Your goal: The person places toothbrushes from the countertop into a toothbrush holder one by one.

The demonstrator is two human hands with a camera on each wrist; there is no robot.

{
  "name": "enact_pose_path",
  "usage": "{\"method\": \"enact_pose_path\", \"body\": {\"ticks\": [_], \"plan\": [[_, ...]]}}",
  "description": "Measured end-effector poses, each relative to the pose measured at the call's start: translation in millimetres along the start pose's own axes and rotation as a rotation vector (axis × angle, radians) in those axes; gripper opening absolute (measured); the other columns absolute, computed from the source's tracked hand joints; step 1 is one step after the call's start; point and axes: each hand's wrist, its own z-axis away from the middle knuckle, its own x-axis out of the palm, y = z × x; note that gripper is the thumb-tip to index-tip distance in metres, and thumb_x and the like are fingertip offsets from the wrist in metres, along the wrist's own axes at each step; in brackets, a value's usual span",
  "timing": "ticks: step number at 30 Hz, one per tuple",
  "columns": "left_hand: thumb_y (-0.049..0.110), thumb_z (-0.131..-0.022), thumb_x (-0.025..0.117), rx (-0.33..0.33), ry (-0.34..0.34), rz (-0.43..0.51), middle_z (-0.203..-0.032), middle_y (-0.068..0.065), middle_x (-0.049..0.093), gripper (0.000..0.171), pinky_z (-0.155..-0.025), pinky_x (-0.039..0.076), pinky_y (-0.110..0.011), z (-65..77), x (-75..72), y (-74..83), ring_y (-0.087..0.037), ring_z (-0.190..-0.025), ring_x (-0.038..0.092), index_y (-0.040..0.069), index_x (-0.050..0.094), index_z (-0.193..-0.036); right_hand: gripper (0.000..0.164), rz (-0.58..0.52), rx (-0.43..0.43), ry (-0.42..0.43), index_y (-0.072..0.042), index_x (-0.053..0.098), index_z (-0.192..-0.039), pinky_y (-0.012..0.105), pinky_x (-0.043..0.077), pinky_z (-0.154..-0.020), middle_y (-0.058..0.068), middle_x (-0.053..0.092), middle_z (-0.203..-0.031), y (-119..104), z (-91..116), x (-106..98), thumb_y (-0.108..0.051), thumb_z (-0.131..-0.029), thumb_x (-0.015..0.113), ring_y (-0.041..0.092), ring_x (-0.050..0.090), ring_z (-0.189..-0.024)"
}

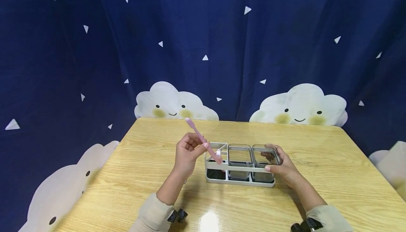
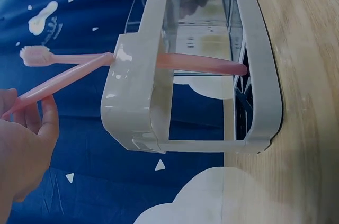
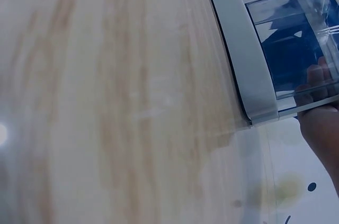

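Observation:
A pink toothbrush (image 1: 198, 133) is pinched between the thumb and fingers of my left hand (image 1: 185, 156), slanting with its head up and its handle end over the left section of a white rack (image 1: 244, 168). Inside that section stands a second pink toothbrush (image 2: 201, 64), bristles upward, its handle reaching down to the rack's base. In the left wrist view the held brush's end overlaps the rack's top rim; contact is unclear. My right hand (image 1: 285, 168) grips the rack's right end, thumb on the front bar, fingers behind a clear cup (image 1: 265, 146).
Another clear cup (image 1: 240, 145) sits in the rack's middle section. The rack stands on a wooden table (image 1: 152, 154), with a dark blue curtain (image 1: 190, 66) printed with clouds and triangles behind it.

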Motion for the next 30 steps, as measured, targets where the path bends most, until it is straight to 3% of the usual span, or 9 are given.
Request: {"method": "enact_pose_path", "body": {"ticks": [4,8,14,20,24,30], "plan": [[-0.013,-0.077,0.066,0.045,-0.008,-0.005,-0.084,-0.003,0.063,0.023,-0.071,0.051,-0.023,-1.0,1.5,-1.2,-0.014,-0.081,0.059,0.007,0.060,-0.089,0.065,0.004,0.005,0.000,0.004,0.034,-0.131,0.021,0.034,-0.099,0.021,0.051,-0.119,-0.5,0.2,-0.3,0.011,-0.074,0.063,0.022,0.051,-0.112],[-0.012,-0.077,0.067,0.046,-0.023,-0.029,-0.085,-0.004,0.063,0.021,-0.070,0.052,-0.024,-1.4,0.6,-5.3,-0.015,-0.081,0.060,0.001,0.059,-0.092,0.065,0.003,0.002,0.004,0.004,0.034,-0.131,0.022,0.034,-0.099,0.021,0.051,-0.118,-0.4,0.1,-0.7,0.011,-0.074,0.063,0.022,0.051,-0.112],[-0.009,-0.078,0.068,-0.025,-0.036,-0.160,-0.087,-0.009,0.064,0.024,-0.072,0.052,-0.027,-2.0,-3.2,-12.3,-0.018,-0.081,0.061,-0.011,0.054,-0.098,0.065,0.017,0.001,0.009,0.004,0.033,-0.131,0.022,0.035,-0.099,0.022,0.051,-0.118,0.2,0.0,-0.5,0.010,-0.074,0.064,0.022,0.051,-0.112],[-0.004,-0.083,0.066,-0.101,-0.045,-0.282,-0.087,-0.012,0.066,0.016,-0.068,0.049,-0.022,-6.8,-5.0,-13.7,-0.015,-0.078,0.060,-0.013,0.061,-0.096,0.066,0.014,0.003,0.012,0.005,0.033,-0.131,0.022,0.035,-0.099,0.020,0.052,-0.118,0.3,-0.3,0.6,0.010,-0.073,0.064,0.021,0.052,-0.111],[-0.006,-0.084,0.063,-0.129,-0.090,-0.339,-0.088,-0.018,0.064,0.010,-0.066,0.048,-0.020,-9.4,-0.1,-3.8,-0.010,-0.075,0.058,-0.013,0.061,-0.091,0.066,0.012,0.008,0.011,0.005,0.033,-0.131,0.022,0.035,-0.099,0.019,0.051,-0.119,0.8,-0.4,0.6,0.010,-0.073,0.064,0.021,0.051,-0.112],[-0.009,-0.080,0.067,-0.169,-0.130,-0.373,-0.089,-0.026,0.062,0.012,-0.065,0.048,-0.022,-12.0,10.0,10.1,-0.014,-0.072,0.059,-0.014,0.059,-0.088,0.066,0.017,0.012,0.014,0.006,0.032,-0.131,0.022,0.035,-0.098,0.022,0.051,-0.118,2.0,0.1,-0.4,0.010,-0.073,0.064,0.022,0.052,-0.111]]}}
